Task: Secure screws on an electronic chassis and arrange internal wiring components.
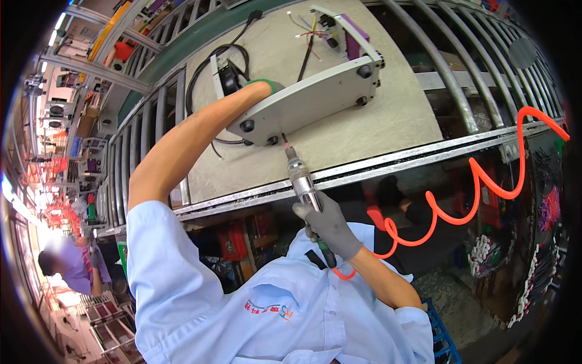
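Note:
A pale grey metal chassis [309, 103] stands tilted on its side on a board, its underside with dark round feet turned toward me. My left arm reaches over it from the left. My left hand [274, 86], in a grey glove with a green cuff, is at the chassis's upper edge, its fingers hidden behind the panel. In my gloved right hand [332, 224] is an air screwdriver [301, 179], fingers wrapped round its body. Its bit meets or nearly meets the panel's lower edge beside a foot [273, 140]. A black fan [230, 77] and a purple part [356, 43] show behind the panel.
An orange coiled air hose [433, 212] runs from the screwdriver to the far right. The beige board [400, 121] lies over metal rollers [448, 67] with a rail along the near side. A black power cable [203, 70] loops at the left. Another person [73, 264] works at far left.

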